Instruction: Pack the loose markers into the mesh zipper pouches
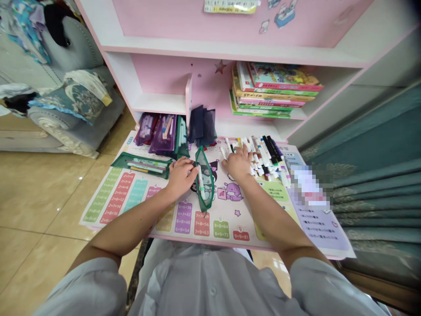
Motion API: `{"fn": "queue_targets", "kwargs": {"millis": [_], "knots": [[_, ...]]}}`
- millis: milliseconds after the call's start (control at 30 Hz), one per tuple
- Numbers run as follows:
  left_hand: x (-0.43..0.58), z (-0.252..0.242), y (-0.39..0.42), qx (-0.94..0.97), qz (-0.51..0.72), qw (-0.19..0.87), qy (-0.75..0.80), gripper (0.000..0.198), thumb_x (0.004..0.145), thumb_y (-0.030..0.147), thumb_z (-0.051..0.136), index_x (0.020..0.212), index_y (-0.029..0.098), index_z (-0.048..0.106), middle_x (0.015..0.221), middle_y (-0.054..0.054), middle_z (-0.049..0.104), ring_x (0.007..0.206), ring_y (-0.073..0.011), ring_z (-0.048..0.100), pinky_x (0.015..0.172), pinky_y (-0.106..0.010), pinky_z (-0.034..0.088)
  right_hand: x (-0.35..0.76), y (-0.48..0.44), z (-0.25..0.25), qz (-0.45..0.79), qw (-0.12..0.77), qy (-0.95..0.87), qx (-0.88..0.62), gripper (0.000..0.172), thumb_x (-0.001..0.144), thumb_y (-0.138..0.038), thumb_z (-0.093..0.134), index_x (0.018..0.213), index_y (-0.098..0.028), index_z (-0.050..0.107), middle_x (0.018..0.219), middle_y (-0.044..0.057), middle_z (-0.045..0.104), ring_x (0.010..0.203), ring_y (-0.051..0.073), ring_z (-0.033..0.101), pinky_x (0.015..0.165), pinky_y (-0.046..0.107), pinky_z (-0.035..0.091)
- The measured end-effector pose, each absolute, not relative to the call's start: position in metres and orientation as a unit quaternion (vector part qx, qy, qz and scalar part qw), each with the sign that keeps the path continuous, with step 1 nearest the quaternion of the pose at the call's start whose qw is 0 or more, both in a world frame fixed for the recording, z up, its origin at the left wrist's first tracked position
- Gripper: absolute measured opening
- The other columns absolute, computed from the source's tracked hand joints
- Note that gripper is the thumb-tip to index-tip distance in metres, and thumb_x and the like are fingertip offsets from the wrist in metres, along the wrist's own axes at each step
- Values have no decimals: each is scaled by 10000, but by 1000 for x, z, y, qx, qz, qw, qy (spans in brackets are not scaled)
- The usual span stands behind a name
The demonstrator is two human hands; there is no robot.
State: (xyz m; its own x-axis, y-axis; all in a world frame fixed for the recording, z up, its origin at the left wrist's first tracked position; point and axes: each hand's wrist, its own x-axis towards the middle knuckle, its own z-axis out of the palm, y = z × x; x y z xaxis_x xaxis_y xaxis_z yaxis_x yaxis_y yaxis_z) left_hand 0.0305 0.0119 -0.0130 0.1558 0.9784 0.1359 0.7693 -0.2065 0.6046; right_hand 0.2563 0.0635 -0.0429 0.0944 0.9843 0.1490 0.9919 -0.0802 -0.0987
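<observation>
A green mesh zip pouch (pixel 209 193) lies in front of me with its mouth parted and a white marker (pixel 201 182) inside. My left hand (pixel 180 176) is at its left edge, thumb and fingers closed on the mesh. To the right, my right hand (pixel 238 164) reaches with fingers apart over a pile of markers (pixel 263 153), mostly white-barrelled, some with black or coloured parts. Its fingertips touch the pile; whether any marker is gripped is hidden. Left of my left hand lies another green mesh pouch (pixel 144 166) holding several markers.
Filled purple mesh pouches (pixel 164 134) and a filled green pouch (pixel 182 134) stand at the back left, beside dark mesh pouches (pixel 202 125). Stacked books (pixel 269 94) sit on the pink-and-white shelf (pixel 158 103). The desk mat (pixel 194 237) carries printed multiplication tables. A blurred item (pixel 311 188) lies right.
</observation>
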Motion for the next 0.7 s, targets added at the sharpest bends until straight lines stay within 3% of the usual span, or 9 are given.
{"fn": "queue_targets", "kwargs": {"millis": [333, 700], "knots": [[30, -12, 11, 735, 250, 201, 597, 269, 937, 290, 569, 704, 215, 681, 1232, -47, 719, 1364, -288, 506, 1145, -569, 327, 240, 47, -25, -34, 224, -695, -683, 236, 790, -294, 593, 764, -134, 765, 1336, 183, 645, 1432, 390, 379, 1150, 582, 301], [31, -12, 11, 740, 254, 192, 593, 277, 937, 276, 571, 684, 223, 673, 1208, -38, 730, 1360, -296, 504, 1127, -566, 344, 215, 8, 10, 87, 291, -729, -614, 163, 762, -274, 663, 614, -206, 660, 1351, 113, 643, 1435, 359, 392, 1156, 543, 322]]}}
